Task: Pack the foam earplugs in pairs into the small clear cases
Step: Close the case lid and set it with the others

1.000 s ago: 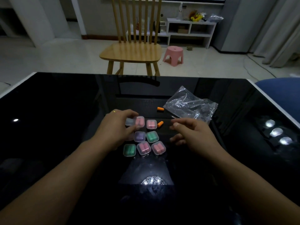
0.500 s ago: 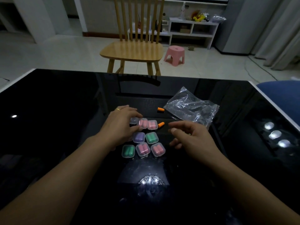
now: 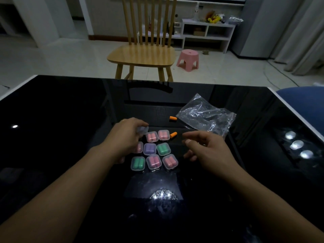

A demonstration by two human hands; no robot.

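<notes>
Dark table (image 3: 52, 137): left hand (image 3: 125, 135) half-hides pink case (image 3: 139, 147).

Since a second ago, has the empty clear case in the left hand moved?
Yes. The left hand has carried the empty case a little left and away from the top-row pink case it overlapped before.

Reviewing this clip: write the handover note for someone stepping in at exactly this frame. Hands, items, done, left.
Left hand: holds an empty clear case at the far left of the cluster.
Right hand: holds nothing, fingers loosely curled, near the closer orange earplug.
Second orange earplug lies farther back, beside the plastic bag.
Done: eight filled cases grouped on the black table; one is half hidden by the left hand.
Left: put both orange earplugs into the held case, close it, add it to the group.
</notes>
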